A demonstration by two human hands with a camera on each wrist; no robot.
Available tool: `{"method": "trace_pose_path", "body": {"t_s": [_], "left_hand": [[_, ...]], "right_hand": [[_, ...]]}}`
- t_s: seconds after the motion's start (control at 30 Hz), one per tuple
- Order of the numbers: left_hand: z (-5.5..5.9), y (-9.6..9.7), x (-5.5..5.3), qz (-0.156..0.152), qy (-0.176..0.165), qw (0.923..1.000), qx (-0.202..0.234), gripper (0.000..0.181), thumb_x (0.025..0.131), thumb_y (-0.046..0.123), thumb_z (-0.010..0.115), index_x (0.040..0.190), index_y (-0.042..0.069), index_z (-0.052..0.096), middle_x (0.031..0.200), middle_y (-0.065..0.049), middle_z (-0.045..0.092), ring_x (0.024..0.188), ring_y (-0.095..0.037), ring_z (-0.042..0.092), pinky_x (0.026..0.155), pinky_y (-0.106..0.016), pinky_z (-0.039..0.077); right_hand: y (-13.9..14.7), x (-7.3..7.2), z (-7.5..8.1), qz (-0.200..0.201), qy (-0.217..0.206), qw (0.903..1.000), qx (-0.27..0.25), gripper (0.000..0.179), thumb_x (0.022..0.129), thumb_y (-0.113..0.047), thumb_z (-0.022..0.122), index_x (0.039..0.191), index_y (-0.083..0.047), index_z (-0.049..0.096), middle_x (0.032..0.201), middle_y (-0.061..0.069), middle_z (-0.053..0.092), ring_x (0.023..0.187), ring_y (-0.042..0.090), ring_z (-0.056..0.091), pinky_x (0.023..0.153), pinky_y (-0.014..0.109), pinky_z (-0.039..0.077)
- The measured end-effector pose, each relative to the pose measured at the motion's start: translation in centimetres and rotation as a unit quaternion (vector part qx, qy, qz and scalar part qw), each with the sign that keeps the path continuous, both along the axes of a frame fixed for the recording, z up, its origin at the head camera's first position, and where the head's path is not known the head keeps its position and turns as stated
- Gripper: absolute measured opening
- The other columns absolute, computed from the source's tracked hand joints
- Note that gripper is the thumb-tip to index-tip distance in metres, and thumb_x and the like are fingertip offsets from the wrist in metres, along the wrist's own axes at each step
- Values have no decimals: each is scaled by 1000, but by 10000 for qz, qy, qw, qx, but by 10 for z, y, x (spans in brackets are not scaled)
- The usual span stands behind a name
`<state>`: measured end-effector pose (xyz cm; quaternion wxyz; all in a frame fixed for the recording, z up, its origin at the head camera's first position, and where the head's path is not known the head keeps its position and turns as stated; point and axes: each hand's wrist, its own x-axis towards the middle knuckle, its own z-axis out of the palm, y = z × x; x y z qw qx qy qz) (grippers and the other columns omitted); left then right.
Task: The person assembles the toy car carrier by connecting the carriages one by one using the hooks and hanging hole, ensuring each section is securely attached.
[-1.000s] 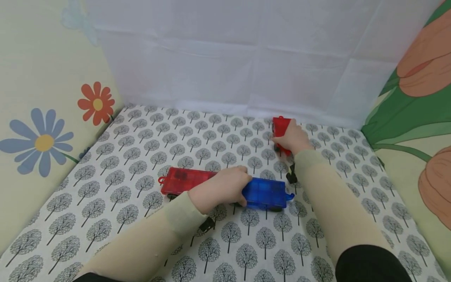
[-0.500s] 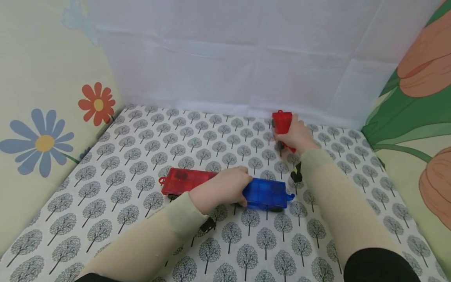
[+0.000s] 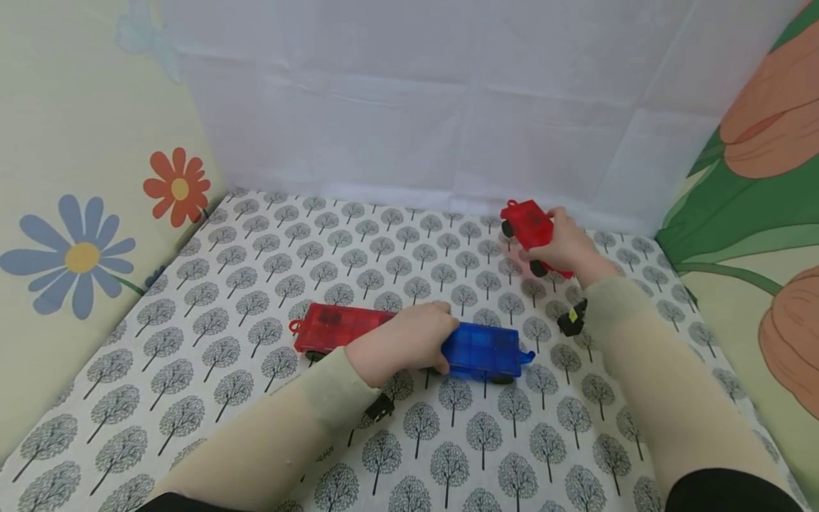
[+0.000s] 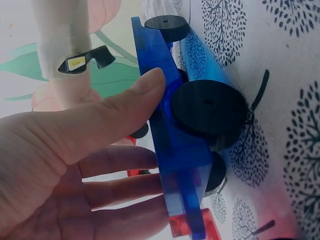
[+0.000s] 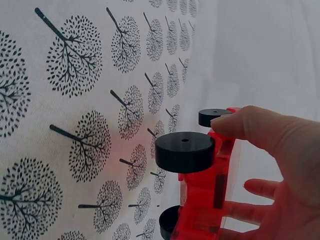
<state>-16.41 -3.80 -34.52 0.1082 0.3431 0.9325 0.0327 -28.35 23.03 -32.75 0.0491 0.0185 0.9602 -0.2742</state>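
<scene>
**Two hands, two toys held, over the tree-printed cloth**

Closest in, two cream fabric sleeves (image 3: 269,434) reach out over a white cloth printed with black trees (image 3: 486,462); the dark bands (image 3: 729,491) at their near ends are cut off. A small black device (image 3: 379,407) peeps out beneath the left wrist, mostly hidden.

The left hand (image 3: 406,341) is clamped on a blue see-through plastic toy wagon (image 3: 483,348) with black wheels, thumb on one side, fingers on the other. It sits mid-cloth, a hook poking from its right end. Just to its left is a red see-through plastic toy wagon (image 3: 339,327) with a loop at its outer end. The hand covers where they meet — from the left wrist a blue bar overlaps a bit of red, but whether they're hooked I can't tell. A dark patch shows through the red wagon's top; whether it lies inside or underneath, I can't make out.

Farther off, the right hand (image 3: 566,249) grips a red plastic toy vehicle (image 3: 531,224) with black wheels, slanted near the back of the cloth and seemingly off it — a reddish tint falls below. Fingers and palm hide part of its body.

Behind hangs a creased white sheet (image 3: 384,107), between flowered panels (image 3: 57,135); the orange blooms at right are cut off.
</scene>
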Motion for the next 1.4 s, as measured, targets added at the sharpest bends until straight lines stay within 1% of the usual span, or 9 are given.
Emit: {"method": "trace_pose_path", "body": {"t_s": [0.1, 0.2, 0.47, 0.7, 0.87, 0.97, 1.07, 1.2, 1.4], "left_hand": [[0, 1, -1, 21, -12, 10000, -5, 57, 72, 38, 89, 118, 9, 70, 104, -2, 61, 92, -14, 57, 84, -32, 50], [-1, 1, -1, 19, -14, 10000, 5, 57, 72, 38, 89, 117, 9, 70, 103, -2, 61, 92, -14, 57, 84, -32, 49], [-1, 0, -2, 11, -82, 9999, 85, 57, 72, 37, 89, 118, 9, 70, 105, -3, 61, 92, -14, 57, 85, -33, 49], [0, -1, -3, 6, -86, 9999, 133, 57, 72, 37, 89, 119, 9, 70, 106, -3, 61, 93, -14, 57, 85, -33, 49], [1, 0, -3, -7, -103, 9999, 125, 58, 73, 37, 89, 120, 9, 70, 106, -3, 61, 92, -14, 57, 84, -33, 50], [1, 0, -2, 0, -90, 9999, 107, 59, 73, 38, 89, 120, 9, 70, 106, -3, 61, 93, -15, 57, 84, -33, 49], [2, 1, -2, -16, -66, 9999, 96, 59, 73, 38, 89, 120, 9, 69, 106, -3, 61, 93, -15, 57, 85, -33, 49], [1, 2, -3, -46, -16, 10000, 70, 60, 72, 40, 89, 121, 9, 69, 106, -3, 61, 93, -15, 57, 85, -33, 50], [-1, 3, -3, -47, 15, 10000, 65, 60, 72, 40, 89, 120, 10, 70, 105, -3, 61, 92, -14, 57, 84, -32, 50]], "right_hand": [[5, 5, 3, 32, -46, 10000, 64, 95, 85, -36, 75, 153, -5, 15, 137, 25, 40, 113, 43, 48, 82, 56, 50], [9, 10, 5, 72, -66, 9999, 30, 95, 85, -35, 75, 153, -5, 16, 136, 26, 40, 112, 43, 48, 82, 56, 50], [10, 23, 12, 396, -85, 9987, -307, 89, 84, -20, 76, 152, -8, 20, 140, 25, 39, 117, 42, 47, 83, 55, 51], [7, 36, 24, 777, -120, 9961, -405, 88, 84, -13, 74, 152, -10, 18, 148, 25, 31, 117, 42, 46, 80, 52, 52], [9, 45, 33, 1143, -82, 9925, -417, 87, 82, -2, 71, 152, -8, 20, 152, 25, 28, 116, 41, 47, 84, 52, 50], [12, 50, 37, 1300, -162, 9906, -398, 87, 80, 2, 69, 152, -8, 21, 153, 24, 26, 116, 41, 45, 84, 52, 50], [19, 54, 38, 1377, -264, 9894, -374, 88, 79, 5, 68, 152, -8, 21, 154, 24, 25, 116, 41, 43, 83, 51, 50], [26, 59, 37, 1452, -321, 9883, -340, 89, 78, 8, 67, 153, -6, 21, 153, 25, 24, 118, 43, 42, 85, 53, 50], [32, 67, 34, 1461, -346, 9884, -227, 88, 76, 10, 67, 152, -3, 24, 149, 26, 30, 119, 44, 41, 86, 56, 50]]}}
